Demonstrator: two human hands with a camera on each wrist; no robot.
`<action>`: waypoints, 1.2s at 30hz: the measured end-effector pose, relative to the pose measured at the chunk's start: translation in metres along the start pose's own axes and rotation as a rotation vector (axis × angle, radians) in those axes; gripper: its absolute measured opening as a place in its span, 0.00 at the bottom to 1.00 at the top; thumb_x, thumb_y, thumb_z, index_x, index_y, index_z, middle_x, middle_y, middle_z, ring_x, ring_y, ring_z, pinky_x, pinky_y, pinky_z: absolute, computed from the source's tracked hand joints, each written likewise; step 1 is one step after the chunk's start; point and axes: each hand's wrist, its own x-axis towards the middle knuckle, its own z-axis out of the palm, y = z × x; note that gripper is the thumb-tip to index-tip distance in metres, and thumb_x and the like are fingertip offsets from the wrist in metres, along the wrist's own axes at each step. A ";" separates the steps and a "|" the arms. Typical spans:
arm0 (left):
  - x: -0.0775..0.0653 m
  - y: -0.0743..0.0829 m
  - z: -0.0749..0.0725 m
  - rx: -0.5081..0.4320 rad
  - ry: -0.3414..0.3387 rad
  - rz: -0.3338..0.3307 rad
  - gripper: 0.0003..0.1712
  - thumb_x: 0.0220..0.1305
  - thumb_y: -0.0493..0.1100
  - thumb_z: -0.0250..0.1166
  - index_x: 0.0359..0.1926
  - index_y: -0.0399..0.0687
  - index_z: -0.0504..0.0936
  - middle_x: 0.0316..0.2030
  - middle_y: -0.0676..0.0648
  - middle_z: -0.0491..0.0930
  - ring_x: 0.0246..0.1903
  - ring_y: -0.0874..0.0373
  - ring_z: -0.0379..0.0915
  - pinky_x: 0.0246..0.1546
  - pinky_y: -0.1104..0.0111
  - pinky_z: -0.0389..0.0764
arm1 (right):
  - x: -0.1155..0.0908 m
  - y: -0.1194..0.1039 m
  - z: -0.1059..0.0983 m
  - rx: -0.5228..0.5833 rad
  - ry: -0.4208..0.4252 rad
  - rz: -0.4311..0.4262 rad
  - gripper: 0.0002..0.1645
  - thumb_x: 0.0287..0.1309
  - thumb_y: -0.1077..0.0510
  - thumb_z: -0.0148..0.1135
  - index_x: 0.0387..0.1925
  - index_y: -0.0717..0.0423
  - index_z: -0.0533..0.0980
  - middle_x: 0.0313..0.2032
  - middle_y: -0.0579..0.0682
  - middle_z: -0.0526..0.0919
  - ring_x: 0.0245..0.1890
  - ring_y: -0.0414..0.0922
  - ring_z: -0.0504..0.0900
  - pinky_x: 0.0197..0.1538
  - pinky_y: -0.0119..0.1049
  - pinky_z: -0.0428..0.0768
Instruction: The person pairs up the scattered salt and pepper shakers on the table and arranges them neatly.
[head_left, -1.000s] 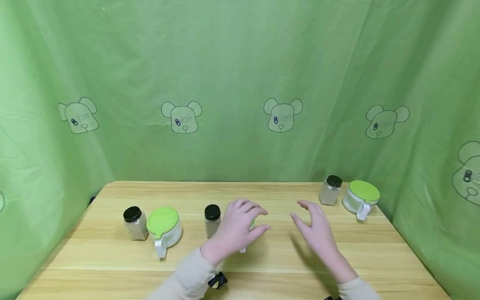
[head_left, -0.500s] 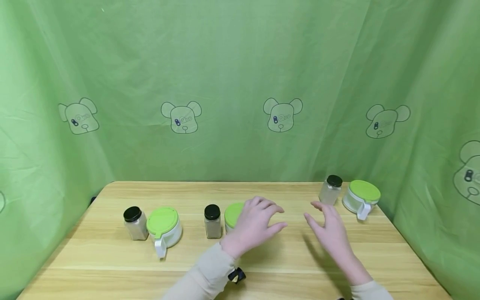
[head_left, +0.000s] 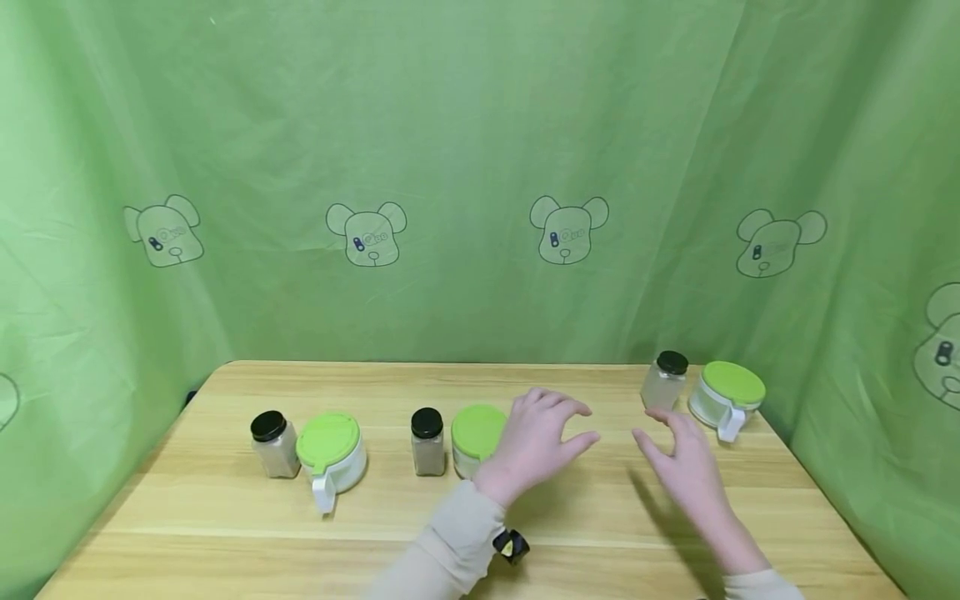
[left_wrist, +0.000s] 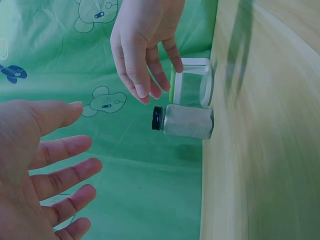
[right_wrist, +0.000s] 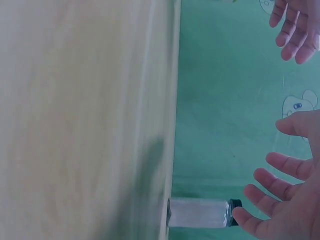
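Above the table my left hand point(head_left: 534, 443) holds nothing, its fingers spread and loosely bent, just right of a green-lidded jar with a white handle point(head_left: 477, 432) that it partly covers. Facing it, my right hand point(head_left: 688, 468) is also without a thing in it. Nearest the right hand, and behind it in the head view, stands a small clear jar with a black lid point(head_left: 662, 390). That jar shows in the left wrist view too, a clear jar point(left_wrist: 187, 121), apart from both hands. Beside it is another green-lidded jar point(head_left: 731, 385), its white handle toward me.
A black-lidded jar point(head_left: 428, 454) stands left of the middle green-lidded jar. Farther left are another black-lidded jar point(head_left: 277, 452) and a green-lidded jar with a handle point(head_left: 330, 443). A green curtain point(head_left: 465, 300) hangs behind the wooden table point(head_left: 360, 542).
Both hands have moved to the right, keeping their shape and a gap between them. The middle green-lidded jar has come into fuller sight from behind the left hand. The jars stand as before.
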 end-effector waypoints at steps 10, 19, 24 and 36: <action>0.011 0.008 0.016 -0.038 -0.007 -0.031 0.20 0.66 0.63 0.58 0.53 0.62 0.81 0.53 0.58 0.82 0.54 0.61 0.73 0.56 0.66 0.71 | 0.005 0.009 -0.014 -0.006 0.034 0.015 0.30 0.65 0.53 0.59 0.59 0.71 0.69 0.58 0.73 0.71 0.58 0.68 0.68 0.57 0.68 0.65; 0.021 0.015 0.028 -0.114 -0.007 -0.064 0.20 0.66 0.61 0.59 0.53 0.62 0.81 0.54 0.59 0.82 0.55 0.60 0.73 0.57 0.65 0.70 | 0.009 0.021 -0.029 0.010 0.065 0.066 0.31 0.66 0.53 0.58 0.60 0.73 0.67 0.59 0.73 0.70 0.58 0.68 0.68 0.59 0.67 0.64; 0.027 0.017 0.039 -0.167 0.014 -0.083 0.19 0.65 0.61 0.60 0.53 0.61 0.82 0.53 0.59 0.82 0.55 0.60 0.74 0.57 0.66 0.70 | 0.010 0.027 -0.036 0.004 0.101 0.093 0.29 0.65 0.53 0.59 0.59 0.71 0.69 0.56 0.72 0.70 0.57 0.67 0.67 0.58 0.66 0.63; 0.042 0.025 0.059 -0.301 0.057 -0.167 0.20 0.64 0.59 0.63 0.53 0.60 0.82 0.52 0.61 0.83 0.53 0.61 0.74 0.54 0.69 0.69 | 0.012 0.043 -0.057 -0.035 0.115 0.174 0.33 0.66 0.50 0.57 0.62 0.71 0.66 0.57 0.75 0.67 0.56 0.69 0.65 0.55 0.69 0.61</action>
